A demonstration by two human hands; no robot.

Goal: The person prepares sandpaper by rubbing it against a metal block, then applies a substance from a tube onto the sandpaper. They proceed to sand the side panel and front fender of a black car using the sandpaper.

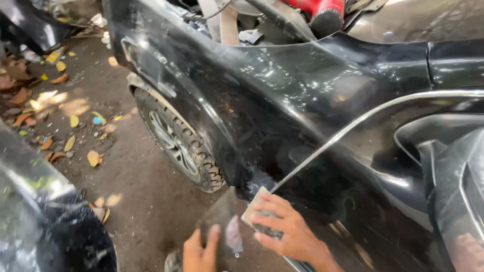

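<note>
A view from a head-worn camera looks down the side of a black car [312, 100] parked on a dirt floor [136, 176]. At the bottom of the view, two bare hands press against the lower part of the glossy black body panel [322, 166], just behind the front wheel arch.

The right hand [290, 229] lies flat with its fingers spread and slightly curled, pinning a small pale rectangular pad [257, 209], which looks like a sanding block or a folded abrasive sheet, against the panel. The pad sits at the lower edge of the panel, just beside the point where a thin bright trim line [353, 126] runs up and to the right across the bodywork.

The left hand [200, 249] rests just beside it to the left, fingers together and pointing up, palm against a dull, scuffed patch [224, 221] of the panel. It grips nothing that can be seen.

The front tyre [189, 143], with its knobbly tread and silver wheel, stands on the dirt floor near the hands, up and to the left. Yellow and brown fallen leaves [70, 121] lie scattered across the floor at the left. A red tool [325, 12] lies in the open engine bay at the top.
</note>
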